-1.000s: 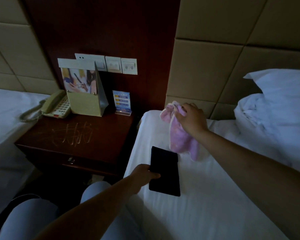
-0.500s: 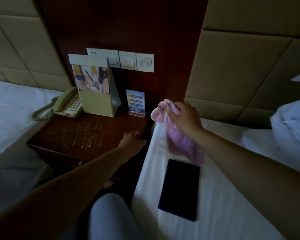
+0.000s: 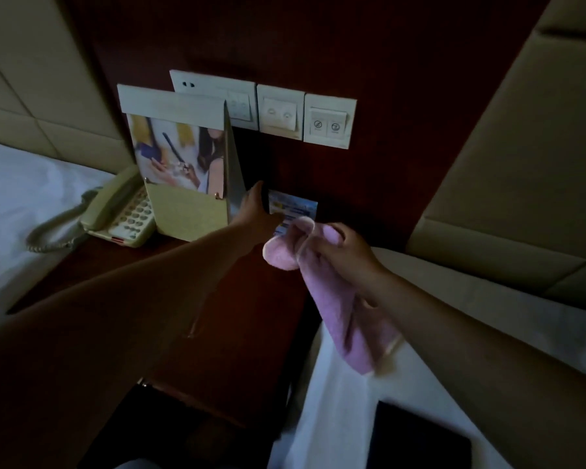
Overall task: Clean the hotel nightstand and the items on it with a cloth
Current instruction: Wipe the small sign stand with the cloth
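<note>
The dark wooden nightstand (image 3: 251,319) stands between two beds. On it are a beige telephone (image 3: 119,214), a tall folded card stand with a photo (image 3: 183,164) and a small blue sign card (image 3: 295,208) at the back. My left hand (image 3: 256,214) reaches across the top, fingers stretched out between the card stand and the blue card, touching or nearly touching them. My right hand (image 3: 345,252) grips a pink cloth (image 3: 339,299), which hangs down over the nightstand's right edge.
A white bed (image 3: 352,401) lies to the right with a flat black object (image 3: 420,441) on it. Another white bed (image 3: 21,198) is at the left. Wall switch plates (image 3: 285,113) sit above the nightstand. Padded headboards flank the wood panel.
My left hand has left the black object on the bed and reached across the nightstand to the back, by the blue card. My right hand carried the cloth leftward over the nightstand. The view moved closer.
</note>
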{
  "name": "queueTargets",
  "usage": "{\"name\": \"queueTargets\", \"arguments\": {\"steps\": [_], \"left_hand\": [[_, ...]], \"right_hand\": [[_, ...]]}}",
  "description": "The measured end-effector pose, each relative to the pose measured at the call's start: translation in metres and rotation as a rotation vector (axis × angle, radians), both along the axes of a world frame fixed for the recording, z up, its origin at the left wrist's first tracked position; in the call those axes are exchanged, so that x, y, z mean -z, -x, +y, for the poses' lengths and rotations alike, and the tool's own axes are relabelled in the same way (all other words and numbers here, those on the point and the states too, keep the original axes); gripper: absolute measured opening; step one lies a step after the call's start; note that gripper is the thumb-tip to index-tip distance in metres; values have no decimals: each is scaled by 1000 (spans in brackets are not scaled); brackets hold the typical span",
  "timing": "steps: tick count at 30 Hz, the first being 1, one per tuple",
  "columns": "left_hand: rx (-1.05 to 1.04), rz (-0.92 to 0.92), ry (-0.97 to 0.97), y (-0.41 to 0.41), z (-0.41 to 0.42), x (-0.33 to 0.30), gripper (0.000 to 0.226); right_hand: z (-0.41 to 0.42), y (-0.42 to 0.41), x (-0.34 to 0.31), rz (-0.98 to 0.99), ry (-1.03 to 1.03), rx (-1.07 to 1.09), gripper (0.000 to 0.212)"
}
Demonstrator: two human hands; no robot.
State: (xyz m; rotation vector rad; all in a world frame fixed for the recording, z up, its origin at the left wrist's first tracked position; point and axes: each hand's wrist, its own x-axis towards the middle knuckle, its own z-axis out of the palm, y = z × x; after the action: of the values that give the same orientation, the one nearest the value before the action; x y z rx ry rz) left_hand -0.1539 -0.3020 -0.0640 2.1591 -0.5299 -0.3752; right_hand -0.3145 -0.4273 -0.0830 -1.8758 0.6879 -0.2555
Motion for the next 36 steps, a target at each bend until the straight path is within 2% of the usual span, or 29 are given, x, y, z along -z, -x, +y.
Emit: {"name": "queueTargets", "arguments": {"steps": [4, 6, 8, 10, 12, 16, 19, 22, 25, 27, 31, 36], "left_hand": [[33, -35, -20, -10, -1, 7, 67], [59, -72, -79, -4, 9, 6, 47], [91, -12, -84, 11, 23, 0, 21], [84, 102, -32, 32, 40, -7, 9], [63, 201, 27, 52, 56, -10, 12], [66, 452, 297, 110, 93, -39, 25], [147, 418, 414, 160, 116, -70, 27], [136, 316, 409, 197, 145, -92, 27], [153, 282, 447, 222, 174, -109, 24], [174, 304, 487, 237, 186, -122, 22], [216, 261, 448, 258, 197, -148, 30], [228, 201, 423, 253, 199, -164, 31]], "right_hand": [[3, 3, 11, 60, -125, 60, 23], [4, 6, 11, 43, -138, 123, 18], [8, 12, 5, 14, -166, 179, 16], [15, 23, -13, -34, -188, 203, 17], [22, 34, -37, -88, -118, 191, 22], [53, 62, -95, -200, 157, 48, 34], [96, 78, -112, -152, 391, -105, 37], [138, 100, -117, -138, 617, -171, 43], [149, 118, -130, -239, 739, -151, 31], [141, 122, -139, -224, 841, -124, 26], [128, 130, -174, -174, 766, -33, 23], [153, 146, -180, -262, 809, -200, 35]]}}
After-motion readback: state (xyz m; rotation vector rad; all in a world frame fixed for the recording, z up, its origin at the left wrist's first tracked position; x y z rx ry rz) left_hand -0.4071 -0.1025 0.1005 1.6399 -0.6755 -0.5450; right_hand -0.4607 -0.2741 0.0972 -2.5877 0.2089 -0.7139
